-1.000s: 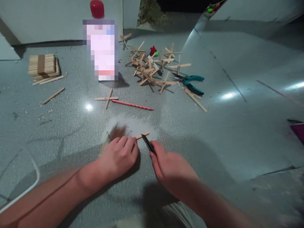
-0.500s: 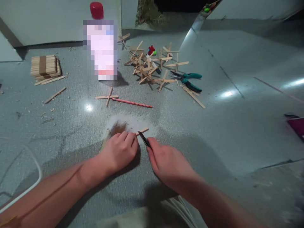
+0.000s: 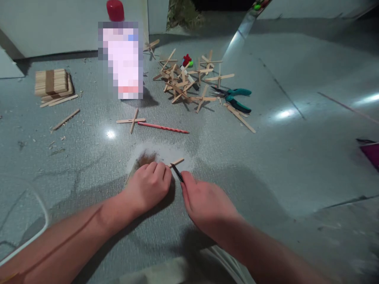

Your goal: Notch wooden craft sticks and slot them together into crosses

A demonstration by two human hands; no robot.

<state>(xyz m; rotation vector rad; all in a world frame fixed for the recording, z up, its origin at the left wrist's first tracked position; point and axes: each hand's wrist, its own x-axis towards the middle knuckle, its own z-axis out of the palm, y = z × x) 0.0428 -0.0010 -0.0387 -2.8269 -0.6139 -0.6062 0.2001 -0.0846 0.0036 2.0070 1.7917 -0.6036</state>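
A white cable (image 3: 23,245) curves in from the left edge of the floor (image 3: 281,165). Farther back lie a banded bundle of sticks (image 3: 55,82) and, nearer, a loose stick (image 3: 66,119) among shavings. Next stands a tall item, blurred out, with a red cap (image 3: 115,10) above it; in front, a crossed pair of sticks (image 3: 134,120) meets the end of a red pencil (image 3: 163,127). The left hand (image 3: 151,183) is clenched on one end of a wooden stick (image 3: 179,161), which juts out rightward over a pale patch (image 3: 161,150). The right hand (image 3: 204,201) grasps a dark cutter (image 3: 178,172), its tip at the stick beside the left fingers — whether it touches, I cannot tell. Behind sits a heap of crossed sticks (image 3: 179,85) — then teal-handled pliers (image 3: 229,94) near more loose sticks.
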